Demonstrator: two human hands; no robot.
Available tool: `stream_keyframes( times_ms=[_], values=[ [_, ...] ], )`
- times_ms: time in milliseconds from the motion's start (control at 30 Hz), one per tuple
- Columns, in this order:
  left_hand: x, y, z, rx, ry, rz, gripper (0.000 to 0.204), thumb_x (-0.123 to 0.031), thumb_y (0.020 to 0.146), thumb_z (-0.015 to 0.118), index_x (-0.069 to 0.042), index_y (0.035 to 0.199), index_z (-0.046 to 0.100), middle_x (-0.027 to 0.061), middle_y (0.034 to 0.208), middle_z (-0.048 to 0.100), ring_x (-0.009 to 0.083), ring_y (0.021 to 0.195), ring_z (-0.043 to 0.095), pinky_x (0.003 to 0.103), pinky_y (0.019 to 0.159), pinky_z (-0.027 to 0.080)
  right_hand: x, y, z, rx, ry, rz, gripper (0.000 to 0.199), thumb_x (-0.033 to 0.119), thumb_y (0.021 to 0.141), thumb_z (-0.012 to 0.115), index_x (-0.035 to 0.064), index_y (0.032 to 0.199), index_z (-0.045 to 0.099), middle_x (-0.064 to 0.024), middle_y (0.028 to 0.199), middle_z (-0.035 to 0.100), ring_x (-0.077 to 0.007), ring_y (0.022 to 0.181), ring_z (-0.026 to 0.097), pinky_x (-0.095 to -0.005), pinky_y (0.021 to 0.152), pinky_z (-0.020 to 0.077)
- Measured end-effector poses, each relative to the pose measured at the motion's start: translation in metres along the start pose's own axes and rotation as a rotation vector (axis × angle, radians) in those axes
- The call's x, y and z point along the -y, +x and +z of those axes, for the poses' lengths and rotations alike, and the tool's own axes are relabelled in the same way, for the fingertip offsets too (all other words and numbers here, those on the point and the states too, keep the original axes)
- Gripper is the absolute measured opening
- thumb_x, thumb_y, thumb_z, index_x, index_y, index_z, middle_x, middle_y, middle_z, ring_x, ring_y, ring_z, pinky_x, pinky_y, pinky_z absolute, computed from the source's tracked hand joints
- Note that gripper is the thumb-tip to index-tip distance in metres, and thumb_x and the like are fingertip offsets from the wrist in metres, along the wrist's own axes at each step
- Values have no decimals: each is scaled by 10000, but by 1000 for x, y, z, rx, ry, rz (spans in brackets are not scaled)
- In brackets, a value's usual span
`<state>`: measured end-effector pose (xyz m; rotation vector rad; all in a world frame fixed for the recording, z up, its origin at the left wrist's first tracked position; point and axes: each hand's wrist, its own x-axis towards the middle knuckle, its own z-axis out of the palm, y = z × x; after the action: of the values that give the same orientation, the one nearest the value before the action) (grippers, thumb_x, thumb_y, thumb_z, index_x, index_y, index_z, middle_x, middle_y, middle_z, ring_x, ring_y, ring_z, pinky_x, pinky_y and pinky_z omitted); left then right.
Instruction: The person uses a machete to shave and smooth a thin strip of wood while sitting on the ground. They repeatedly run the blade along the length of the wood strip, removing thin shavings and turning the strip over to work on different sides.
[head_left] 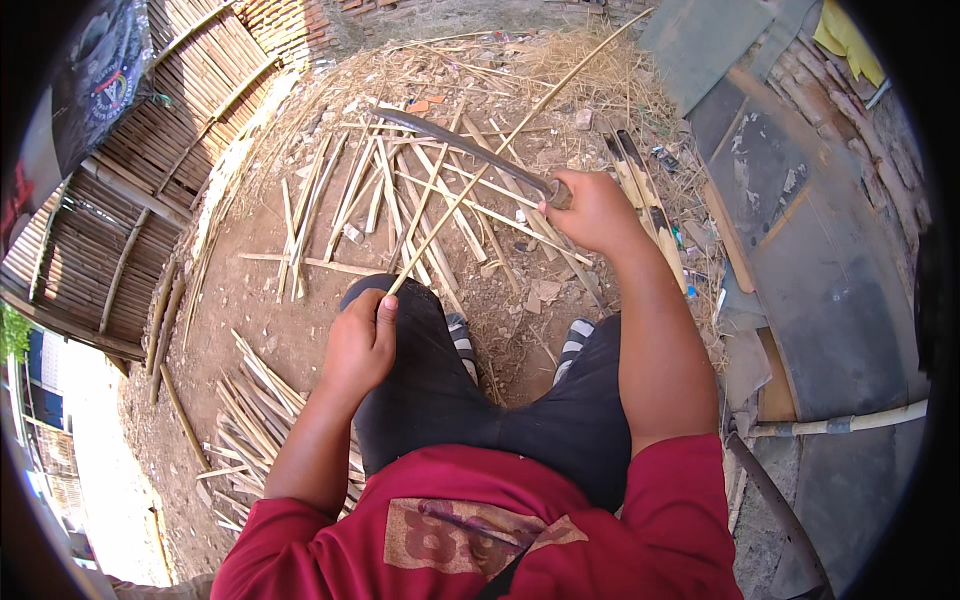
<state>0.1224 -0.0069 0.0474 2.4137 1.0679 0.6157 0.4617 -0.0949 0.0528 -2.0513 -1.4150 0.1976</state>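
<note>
Within left hand [360, 338], strip [520, 131]; right [597, 212], blade [460, 138].

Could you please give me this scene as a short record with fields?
Left hand: gripping the near end of a long thin strip
Right hand: gripping a curved blade by its near end
Crossing: blade and strip overlap in view; contact unclear
Ahead: scattered pale strips
Lower left: heap of strips
Far left: slatted panel

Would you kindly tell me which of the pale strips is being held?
The long, thin strip whose near end is in the left hand; it slants toward the picture's upper right, while the other strips lie heaped on the ground.
</note>
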Motion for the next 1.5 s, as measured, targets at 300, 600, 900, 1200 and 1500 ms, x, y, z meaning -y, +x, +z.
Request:
stream_keyframes(
  times_ms=[300,600,900,1200,1500],
  values=[
    [-4,-5,-7,-17,-10,93,334,-290,1081,494,7,998,623,278,884,647,503,852,624,537,739,486,12,-8,-4,23,56,-72,355,229,800,791,92,1124,741,-209,891,728,-400,894,710,-472,808,567],
    [-13,3,-11,-61,206,79,329,-309,1080,493,-8,1039,620,276,917,662,504,874,626,575,736,476,39,-4,5,265,-79,-139,365,247,794,756,87,1122,737,-198,862,727,-382,867,714,-459,775,558],
    [2,-2,-3,-3,166,74,320,-288,1084,483,-12,1010,628,263,867,664,500,843,625,561,717,481,47,-6,12,302,-94,-143,476,286,818,794,20,1204,714,-212,1023,749,-348,986,729,-456,887,564],
    [15,0,-6,13,83,29,360,-287,1097,452,-8,976,643,257,821,649,485,806,627,540,703,473,16,8,26,264,81,-72,458,312,812,829,32,1160,727,-202,954,741,-334,881,720,-429,810,550],
    [36,-14,-9,147,-210,-89,451,-347,1121,419,-5,931,642,112,680,565,214,632,558,369,628,451,11,6,11,156,44,-22,543,395,842,812,38,1239,711,-228,991,738,-377,962,724,-446,856,562]
  ],
)
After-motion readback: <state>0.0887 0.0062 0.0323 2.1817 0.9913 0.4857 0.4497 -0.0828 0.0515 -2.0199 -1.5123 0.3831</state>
